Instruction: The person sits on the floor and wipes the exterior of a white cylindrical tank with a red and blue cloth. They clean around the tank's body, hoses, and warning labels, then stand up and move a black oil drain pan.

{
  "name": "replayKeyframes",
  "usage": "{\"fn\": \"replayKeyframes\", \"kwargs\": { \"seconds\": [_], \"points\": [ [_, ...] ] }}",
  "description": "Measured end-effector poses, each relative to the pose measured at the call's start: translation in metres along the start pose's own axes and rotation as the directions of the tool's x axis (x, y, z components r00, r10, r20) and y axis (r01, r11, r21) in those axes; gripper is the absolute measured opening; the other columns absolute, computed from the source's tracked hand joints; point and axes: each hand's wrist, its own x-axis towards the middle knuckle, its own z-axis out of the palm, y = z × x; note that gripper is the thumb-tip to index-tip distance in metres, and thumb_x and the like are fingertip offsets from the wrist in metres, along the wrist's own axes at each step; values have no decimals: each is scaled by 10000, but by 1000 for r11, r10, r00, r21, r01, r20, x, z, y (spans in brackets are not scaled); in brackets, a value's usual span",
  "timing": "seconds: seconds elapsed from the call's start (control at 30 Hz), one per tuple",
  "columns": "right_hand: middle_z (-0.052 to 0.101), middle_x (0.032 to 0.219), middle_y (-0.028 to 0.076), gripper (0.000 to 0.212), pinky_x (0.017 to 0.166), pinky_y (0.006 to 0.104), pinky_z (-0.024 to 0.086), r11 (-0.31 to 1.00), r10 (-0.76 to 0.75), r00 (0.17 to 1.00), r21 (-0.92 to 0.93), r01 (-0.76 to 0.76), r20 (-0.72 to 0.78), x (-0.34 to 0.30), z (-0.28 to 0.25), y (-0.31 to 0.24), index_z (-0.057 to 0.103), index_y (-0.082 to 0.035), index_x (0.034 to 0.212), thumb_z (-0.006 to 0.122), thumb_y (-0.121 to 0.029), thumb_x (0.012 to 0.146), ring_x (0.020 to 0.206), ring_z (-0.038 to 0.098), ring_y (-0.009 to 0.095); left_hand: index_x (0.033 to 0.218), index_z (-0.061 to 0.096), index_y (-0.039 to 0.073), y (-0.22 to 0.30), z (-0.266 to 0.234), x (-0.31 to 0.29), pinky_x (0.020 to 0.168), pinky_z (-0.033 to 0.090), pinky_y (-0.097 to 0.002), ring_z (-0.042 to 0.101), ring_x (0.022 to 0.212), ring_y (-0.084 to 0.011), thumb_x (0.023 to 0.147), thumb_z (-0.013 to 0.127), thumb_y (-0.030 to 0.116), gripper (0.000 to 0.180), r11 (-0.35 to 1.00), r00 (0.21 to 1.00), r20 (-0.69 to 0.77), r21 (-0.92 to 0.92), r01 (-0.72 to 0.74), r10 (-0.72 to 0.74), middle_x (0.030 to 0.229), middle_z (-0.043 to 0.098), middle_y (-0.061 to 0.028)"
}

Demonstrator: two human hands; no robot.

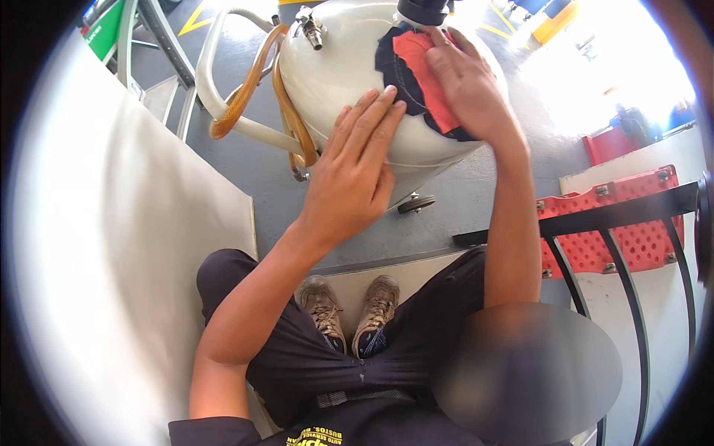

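Left hand (353, 167) unclenched, fingers extended over dark cloth's (388, 63) eight-o'clock edge. Right hand (472, 93) flattened across red cloth (425, 89), layered on dark cloth toward tank's (335, 82) three o'clock. Around tank: hose loops (249, 85), nine o'clock; open grey floor (286, 215), seven o'clock; railing (610, 210), four o'clock.

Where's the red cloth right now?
In the head view, the red cloth is near the top, right of centre, on the white tank, with dark cloth beside it and the right hand on it.
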Motion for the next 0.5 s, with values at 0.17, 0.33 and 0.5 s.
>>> {"fn": "replayKeyframes", "kwargs": {
  "seconds": [0.17,0.33,0.5],
  "points": [
    [527,1672,251,475,1291,491,368,981,191,975,63,-185,-112,-19,7,-29,687,-180,1550,522,-389,1157,1567,472,430,1603,530,1,-8,-5,-3,1328,352,-531,430,1604,-378,908,617,1,700,998,996,76,39,-48,45,1688,493,-170],
    [291,1772,302,568,1323,582,283,955,19,986,-289,-67,-166,-54,33,-88,565,6,1611,466,-365,1193,1642,249,521,1497,585,7,-19,-2,-6,1310,380,-535,473,1560,-385,889,649,-15,612,977,994,-76,-202,66,-83,1582,549,-167],
    [289,1736,361,615,1333,598,253,913,179,945,-311,-263,-273,-20,15,-1,535,72,1583,516,-367,1153,1639,213,566,1501,590,36,-5,-6,10,1302,378,-564,476,1559,-388,889,639,-28,618,999,999,-36,-50,17,-19,1581,549,-166]
  ]
}}
